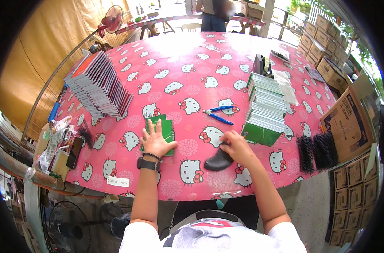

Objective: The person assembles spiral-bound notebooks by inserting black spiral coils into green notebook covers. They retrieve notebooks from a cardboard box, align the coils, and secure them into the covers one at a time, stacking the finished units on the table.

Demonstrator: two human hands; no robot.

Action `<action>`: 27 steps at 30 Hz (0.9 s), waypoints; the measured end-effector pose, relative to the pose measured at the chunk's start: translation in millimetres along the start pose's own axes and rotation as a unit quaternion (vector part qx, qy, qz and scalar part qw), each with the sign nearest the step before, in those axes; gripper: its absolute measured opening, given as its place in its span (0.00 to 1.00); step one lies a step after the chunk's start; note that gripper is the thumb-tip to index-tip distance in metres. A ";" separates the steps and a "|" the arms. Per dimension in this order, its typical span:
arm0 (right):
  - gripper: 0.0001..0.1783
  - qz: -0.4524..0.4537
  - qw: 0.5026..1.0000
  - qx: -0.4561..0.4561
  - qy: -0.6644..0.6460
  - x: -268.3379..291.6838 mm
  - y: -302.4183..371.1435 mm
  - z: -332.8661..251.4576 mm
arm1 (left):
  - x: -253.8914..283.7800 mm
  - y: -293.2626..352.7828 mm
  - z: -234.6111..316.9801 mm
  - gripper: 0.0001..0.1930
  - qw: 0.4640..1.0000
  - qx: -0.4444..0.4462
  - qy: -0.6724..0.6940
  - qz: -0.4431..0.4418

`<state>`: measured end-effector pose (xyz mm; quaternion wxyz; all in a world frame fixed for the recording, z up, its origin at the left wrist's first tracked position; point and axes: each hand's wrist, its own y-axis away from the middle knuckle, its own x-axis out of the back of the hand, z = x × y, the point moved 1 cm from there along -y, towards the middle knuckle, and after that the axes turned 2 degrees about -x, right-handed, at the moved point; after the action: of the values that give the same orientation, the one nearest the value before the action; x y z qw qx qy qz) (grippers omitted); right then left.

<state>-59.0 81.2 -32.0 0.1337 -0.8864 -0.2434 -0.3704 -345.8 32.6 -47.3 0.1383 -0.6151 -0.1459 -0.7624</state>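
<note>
Grip: our left hand [155, 141] lies flat, fingers spread, pressing a green notebook [160, 130] on the pink tablecloth [179, 55]; our right hand [237, 145] grasps a black comb binding [218, 161]. We list, left to right: fanned notebook stack [100, 86], blue pliers [217, 114], green stack [264, 109], black combs [316, 151]. Binding's long axis runs diagonally, lower left to upper right.

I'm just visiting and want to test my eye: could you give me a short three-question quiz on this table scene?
1. True or false: the left hand lies flat on a green notebook.
2. What does the right hand hold? A) pliers B) black binding coil C) box
3. What colour are the handles of the pliers?

Key: 1 true. 2 B, the black binding coil. 3 blue.
</note>
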 end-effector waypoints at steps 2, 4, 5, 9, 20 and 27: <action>0.20 0.096 0.994 0.007 -0.049 1.7 -20.4 -14.3 | 13.2 -2.4 -10.7 0.58 0.997 -0.026 0.035 -0.058; 0.23 0.161 0.984 0.078 -0.003 3.4 -22.9 -25.4 | 21.4 -2.9 -17.0 0.57 0.995 -0.030 0.040 -0.082; 0.25 0.194 0.974 0.111 0.021 6.0 -22.7 -30.3 | 22.3 -2.6 -15.1 0.57 0.996 -0.030 0.023 -0.084; 0.27 0.179 0.974 0.136 -0.009 1.3 -5.3 -31.1 | 7.6 -19.4 -14.8 0.52 0.998 -0.051 -0.007 -0.037; 0.22 0.239 0.969 0.056 0.010 25.0 51.2 14.8 | 6.7 -33.0 -21.0 0.53 0.998 -0.055 0.008 -0.025; 0.18 0.323 0.913 0.068 0.241 72.1 15.8 45.0 | 24.6 -1.4 0.8 0.53 0.994 -0.040 0.038 0.091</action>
<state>19.7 110.6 -11.9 0.3601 -0.7893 0.0709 -0.4922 -350.6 33.4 -23.2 0.1879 -0.6016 -0.0536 -0.7746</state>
